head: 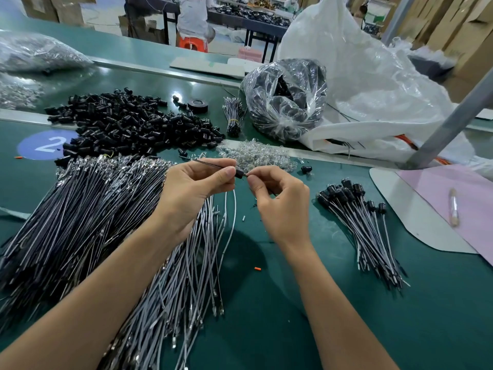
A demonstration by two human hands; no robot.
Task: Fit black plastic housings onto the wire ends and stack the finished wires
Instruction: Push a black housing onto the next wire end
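Bare wires [93,222]: large pile at left, mostly unfitted. Housings heap [128,124] behind it, plentiful. Finished stack [360,222] at right is small, so the task is judged early. Left hand [192,188] pinches a wire [210,164] beside one housing [239,174]. Right hand [277,206] pinches that housing's other side, above mid-table. Green table [266,303]; bag [288,100] of parts behind. Factory room, cartons, a person at a far bench.

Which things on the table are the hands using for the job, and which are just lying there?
For the job: left hand, right hand, the wire and black housing they pinch, loose housings pile, bare wires, finished wires.
Lying about: tape roll, tied wire bundle, clear bits pile, bag of black parts, pen.
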